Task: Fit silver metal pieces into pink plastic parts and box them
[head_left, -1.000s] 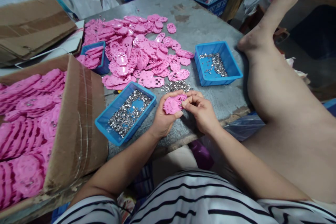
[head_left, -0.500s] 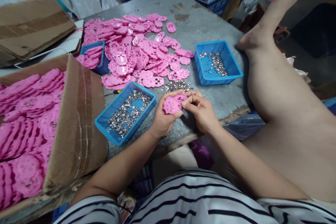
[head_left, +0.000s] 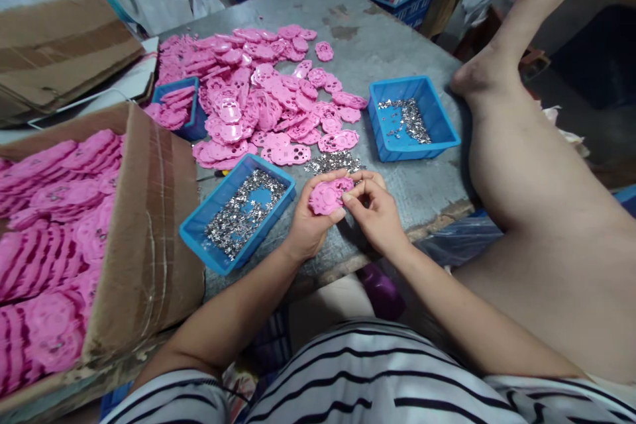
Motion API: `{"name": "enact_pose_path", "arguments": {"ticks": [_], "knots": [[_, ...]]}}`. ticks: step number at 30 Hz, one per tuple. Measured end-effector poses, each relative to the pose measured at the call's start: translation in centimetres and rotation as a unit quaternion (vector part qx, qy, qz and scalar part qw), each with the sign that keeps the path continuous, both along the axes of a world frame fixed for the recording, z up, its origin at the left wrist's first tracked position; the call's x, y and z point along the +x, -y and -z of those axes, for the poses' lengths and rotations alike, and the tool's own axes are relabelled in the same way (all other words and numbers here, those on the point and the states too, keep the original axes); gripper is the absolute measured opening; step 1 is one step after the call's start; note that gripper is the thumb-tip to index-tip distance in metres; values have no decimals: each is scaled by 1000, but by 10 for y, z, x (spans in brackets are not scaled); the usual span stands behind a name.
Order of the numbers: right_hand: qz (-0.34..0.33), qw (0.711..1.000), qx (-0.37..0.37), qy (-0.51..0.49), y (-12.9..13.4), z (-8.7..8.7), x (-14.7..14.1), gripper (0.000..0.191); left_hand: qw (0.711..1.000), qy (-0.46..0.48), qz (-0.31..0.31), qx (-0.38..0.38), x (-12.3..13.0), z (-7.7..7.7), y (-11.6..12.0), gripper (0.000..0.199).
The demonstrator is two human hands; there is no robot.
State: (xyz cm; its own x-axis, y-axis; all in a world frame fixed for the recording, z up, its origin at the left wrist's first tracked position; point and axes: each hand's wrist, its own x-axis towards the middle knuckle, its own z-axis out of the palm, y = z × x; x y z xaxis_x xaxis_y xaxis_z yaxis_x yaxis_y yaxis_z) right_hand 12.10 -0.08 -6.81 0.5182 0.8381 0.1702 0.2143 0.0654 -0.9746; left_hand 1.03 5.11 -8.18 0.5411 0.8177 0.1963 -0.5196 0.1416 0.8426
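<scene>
A pink plastic shell part (head_left: 325,197) with a scalloped edge and raised round features is held above the table's front edge. My left hand (head_left: 309,222) is closed around its left side, thumb along the lower rim and fingers behind. At its right edge, my right hand (head_left: 373,209) pinches with thumb and forefinger; whether a small metal piece sits between those fingertips is hidden. Just beyond the hands lies a loose heap of small shiny metal pieces (head_left: 332,161). Left of them, a blue tray (head_left: 226,264) holds many more such pieces.
A large pile of pink parts (head_left: 268,103) covers the table's middle. To the right stands a blue bin (head_left: 415,152) with some metal pieces. A cardboard box (head_left: 149,232) of pink parts is at left. A bare leg (head_left: 521,139) rests along the table's right side.
My right hand has shifted slightly left, its thumb bending further over the part's right edge. My left hand and the part have barely moved.
</scene>
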Motion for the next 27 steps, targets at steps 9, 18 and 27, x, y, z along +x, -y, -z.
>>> {"name": "enact_pose_path", "arguments": {"ticks": [9,18,27], "knots": [[2,979,27,-200,-2,4,3,12,986,-26,15,-162,-2,-10,2,47],[55,996,19,-72,-3,-2,23,15,983,-43,18,-177,-1,-16,1,50],[5,915,-189,355,-12,10,70,5,972,-69,24,-221,-3,-18,-1,59]]}}
